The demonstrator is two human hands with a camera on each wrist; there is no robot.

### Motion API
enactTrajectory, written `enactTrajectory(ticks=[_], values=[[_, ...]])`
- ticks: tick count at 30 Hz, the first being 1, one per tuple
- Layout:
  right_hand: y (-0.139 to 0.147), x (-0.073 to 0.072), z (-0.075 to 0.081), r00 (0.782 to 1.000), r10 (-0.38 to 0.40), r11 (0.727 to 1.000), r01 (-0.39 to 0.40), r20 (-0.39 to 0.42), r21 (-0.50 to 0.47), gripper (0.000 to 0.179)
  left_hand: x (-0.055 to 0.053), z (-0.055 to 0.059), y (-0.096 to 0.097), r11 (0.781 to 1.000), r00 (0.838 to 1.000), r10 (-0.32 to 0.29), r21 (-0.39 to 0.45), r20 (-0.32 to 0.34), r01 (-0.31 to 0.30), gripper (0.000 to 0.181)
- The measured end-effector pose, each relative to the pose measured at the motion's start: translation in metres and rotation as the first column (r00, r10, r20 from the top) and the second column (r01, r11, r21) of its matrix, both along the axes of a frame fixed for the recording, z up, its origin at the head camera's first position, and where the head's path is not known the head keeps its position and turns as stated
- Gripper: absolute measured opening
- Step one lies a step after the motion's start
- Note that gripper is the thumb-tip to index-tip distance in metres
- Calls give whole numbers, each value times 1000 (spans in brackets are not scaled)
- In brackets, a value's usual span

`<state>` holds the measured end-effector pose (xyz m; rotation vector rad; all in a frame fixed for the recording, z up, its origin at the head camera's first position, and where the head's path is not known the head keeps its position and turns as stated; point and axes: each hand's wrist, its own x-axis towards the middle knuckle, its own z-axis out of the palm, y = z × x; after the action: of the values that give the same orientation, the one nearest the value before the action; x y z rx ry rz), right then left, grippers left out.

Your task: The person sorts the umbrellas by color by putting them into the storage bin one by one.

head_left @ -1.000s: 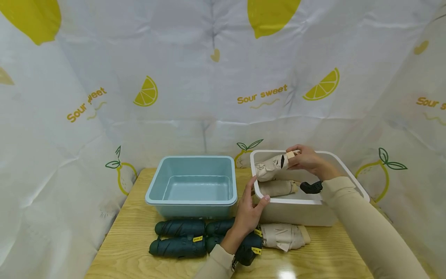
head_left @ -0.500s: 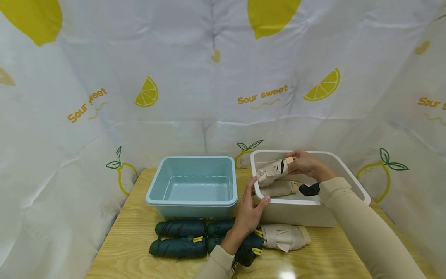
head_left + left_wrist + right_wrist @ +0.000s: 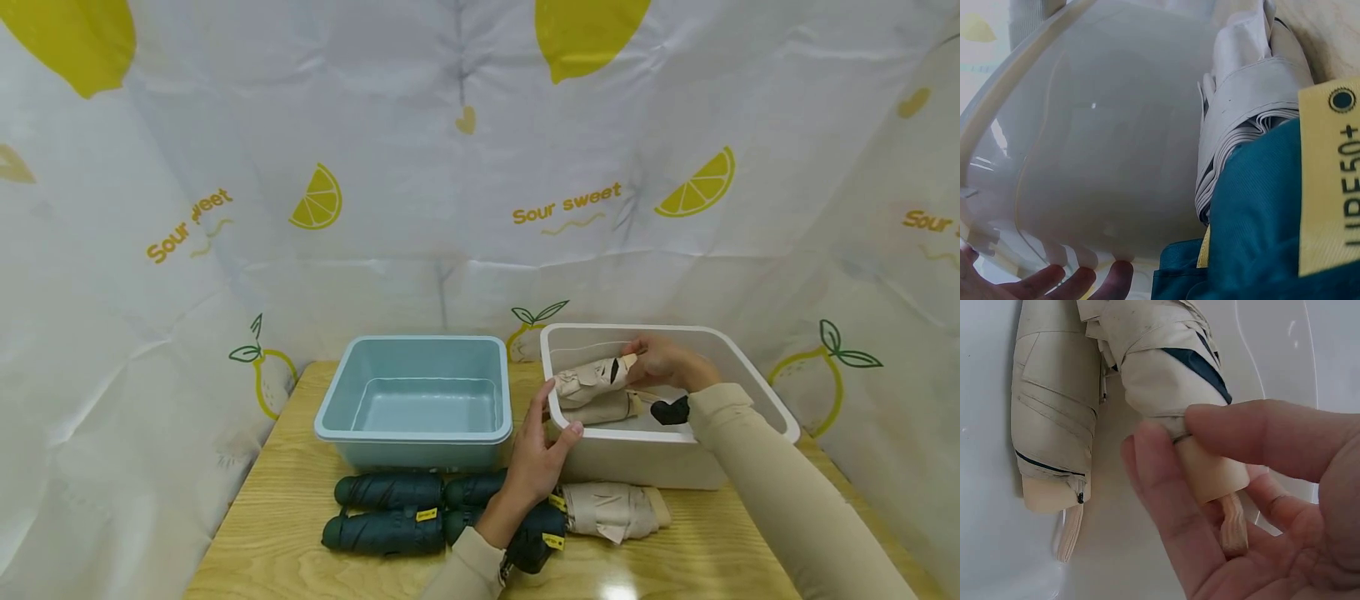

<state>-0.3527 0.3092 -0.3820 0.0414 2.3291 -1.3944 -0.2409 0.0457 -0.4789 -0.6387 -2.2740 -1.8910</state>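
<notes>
My right hand [image 3: 663,365] pinches the pale handle end of a beige folded umbrella [image 3: 592,381] inside the white bin [image 3: 637,435]. In the right wrist view, thumb and fingers meet where the cloth joins the handle [image 3: 1213,472]. Beside it, a second beige folded umbrella [image 3: 1057,406] lies on the bin floor, its cord loop trailing. My left hand [image 3: 534,462] rests at the bin's near-left corner, fingers along the left side and thumb at the front. Its fingertips [image 3: 1119,275] touch the bin's outer wall in the left wrist view.
A light blue bin [image 3: 412,437] stands to the left. Several dark green folded umbrellas [image 3: 386,532] lie in two rows in front, partly under the left arm. Another beige umbrella [image 3: 615,510] lies before the white bin. Lemon-printed curtain [image 3: 420,208] surrounds the table [image 3: 262,517].
My right hand has lowered the beige umbrella deeper into the white bin, down towards the one lying there. My left hand has stayed at the corner.
</notes>
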Motion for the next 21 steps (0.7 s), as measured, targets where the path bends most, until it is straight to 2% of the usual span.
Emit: enactTrajectory(ticks=[5,11,14,17,21], values=[[0,1,0,1000,24,998,-25,10,55,67,0,0,0,1000,1000,2,-6,-4,-2,69],[0,3,1,999,40,994,-42,23,99,59,1,0,0,1000,1000,-1,-1,-9,1,69],[-1,3,1,999,38,991,-43,34,130,40,1,0,0,1000,1000,-4,3,-6,4,68],[-1,2,0,998,44,986,-50,40,159,7,2,0,0,1000,1000,-6,5,-3,6,68],[0,1,-1,996,63,981,-73,62,181,15,1,1,0,1000,1000,-1,-3,0,1,69]])
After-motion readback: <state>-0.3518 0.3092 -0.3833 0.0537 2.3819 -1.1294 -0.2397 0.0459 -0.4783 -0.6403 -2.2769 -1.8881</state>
